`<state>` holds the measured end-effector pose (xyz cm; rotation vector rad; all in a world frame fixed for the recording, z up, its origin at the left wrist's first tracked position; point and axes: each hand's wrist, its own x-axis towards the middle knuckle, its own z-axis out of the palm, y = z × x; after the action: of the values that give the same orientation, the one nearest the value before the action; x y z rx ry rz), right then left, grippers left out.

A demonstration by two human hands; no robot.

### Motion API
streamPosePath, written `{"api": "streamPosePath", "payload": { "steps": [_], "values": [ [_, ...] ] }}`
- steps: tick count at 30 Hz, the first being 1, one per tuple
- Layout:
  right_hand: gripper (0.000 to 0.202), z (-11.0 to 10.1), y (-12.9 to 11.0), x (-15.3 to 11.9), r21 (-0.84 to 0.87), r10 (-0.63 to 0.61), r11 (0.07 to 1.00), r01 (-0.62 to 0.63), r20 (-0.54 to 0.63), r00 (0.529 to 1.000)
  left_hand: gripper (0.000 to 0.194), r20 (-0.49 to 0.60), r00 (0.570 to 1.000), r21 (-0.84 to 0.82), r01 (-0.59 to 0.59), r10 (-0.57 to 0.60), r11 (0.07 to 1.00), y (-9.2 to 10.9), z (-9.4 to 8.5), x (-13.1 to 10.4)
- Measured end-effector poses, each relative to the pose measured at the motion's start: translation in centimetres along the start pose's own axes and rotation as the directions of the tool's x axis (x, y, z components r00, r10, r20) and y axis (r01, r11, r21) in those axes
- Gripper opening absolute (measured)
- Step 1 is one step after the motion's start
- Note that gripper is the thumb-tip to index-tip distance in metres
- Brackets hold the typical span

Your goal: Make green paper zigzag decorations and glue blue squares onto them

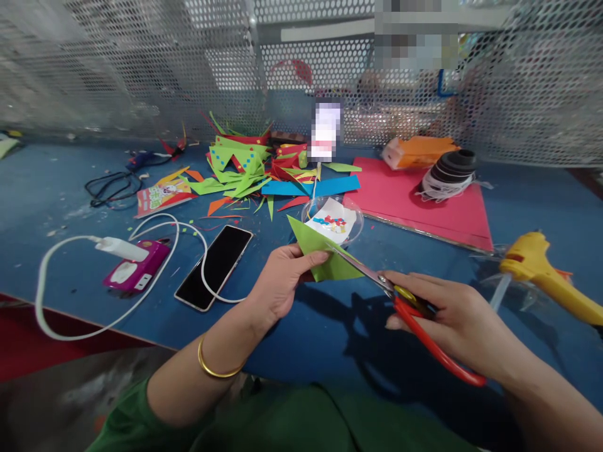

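Note:
My left hand (282,276) pinches a green piece of paper (330,267) between thumb and fingers, above the blue table. In my right hand (452,314) is a pair of scissors (424,336) with red and yellow-black handles. Their blades lie across the green paper, the tips close to my left thumb. Just behind the paper stands a clear round dish (358,220) holding a white paper (336,216) with small red, blue and yellow pieces on it.
Cut green and red paper pieces (235,166) lie at the back, before a perforated screen. A black phone (214,267), purple power socket (136,267) and white cable are at left. Red sheets (424,216), a black spool (450,172) and a yellow glue gun (549,270) are at right.

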<state>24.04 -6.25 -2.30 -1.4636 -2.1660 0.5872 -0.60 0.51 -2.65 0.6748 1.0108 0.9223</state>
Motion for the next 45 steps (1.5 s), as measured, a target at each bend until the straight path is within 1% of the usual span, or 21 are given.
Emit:
{"api": "streamPosePath", "payload": {
  "steps": [4, 8, 12, 16, 18, 22, 28, 31, 34, 39, 45],
  "values": [
    [0.051, 0.3, 0.5, -0.1, -0.01, -0.022, 1.0, 0.022, 0.004, 1.0, 0.029, 0.01, 1.0, -0.022, 0.013, -0.013, 1.0, 0.0, 0.0, -0.1],
    [0.052, 0.6, 0.8, -0.1, -0.067, -0.053, 0.996, 0.05, -0.039, 0.998, 0.026, 0.045, 0.999, -0.033, 0.013, -0.012, 0.999, -0.1, -0.2, -0.1],
    [0.057, 0.4, 0.9, -0.2, -0.116, -0.096, 0.989, 0.087, -0.079, 0.992, 0.027, 0.064, 0.997, -0.016, -0.031, 0.032, 0.999, 0.1, -0.4, 0.1],
    [0.055, 0.5, 1.2, -0.4, -0.133, -0.102, 0.987, 0.087, -0.111, 0.989, 0.028, -0.008, 0.992, -0.011, -0.125, 0.125, 0.992, 0.3, -0.6, 0.4],
    [0.055, 0.6, 1.3, -0.4, -0.138, -0.096, 0.987, 0.079, -0.124, 0.988, 0.026, -0.042, 0.989, -0.015, -0.145, 0.144, 0.989, 0.4, -0.6, 0.5],
    [0.054, 0.5, 0.8, -0.2, -0.192, -0.094, 0.979, 0.065, -0.147, 0.985, 0.024, -0.074, 0.989, -0.024, -0.129, 0.127, 0.991, 0.5, -0.6, 0.6],
    [0.054, -0.1, -0.2, 0.0, -0.188, -0.056, 0.982, 0.035, -0.108, 0.993, 0.029, -0.093, 0.991, -0.021, -0.097, 0.095, 0.995, 0.7, -0.6, 0.4],
    [0.055, -0.2, -0.3, 0.1, -0.18, -0.041, 0.983, 0.023, -0.097, 0.994, 0.032, -0.074, 0.996, -0.006, -0.059, 0.058, 0.998, 0.7, -0.4, 0.3],
    [0.056, -0.3, -0.5, 0.2, -0.168, -0.04, 0.985, 0.025, -0.087, 0.995, 0.031, -0.044, 0.998, -0.002, -0.038, 0.038, 0.999, 0.7, -0.3, 0.2],
    [0.059, -0.3, -0.6, 0.3, -0.161, -0.033, 0.987, 0.019, -0.083, 0.996, 0.029, -0.035, 0.999, 0.006, -0.03, 0.03, 1.0, 0.5, -0.4, 0.2],
    [0.055, -0.2, -0.1, 0.1, -0.121, -0.06, 0.991, 0.049, -0.087, 0.994, 0.029, -0.02, 1.0, -0.006, -0.019, 0.018, 1.0, 0.5, -0.3, 0.2]
  ]
}}
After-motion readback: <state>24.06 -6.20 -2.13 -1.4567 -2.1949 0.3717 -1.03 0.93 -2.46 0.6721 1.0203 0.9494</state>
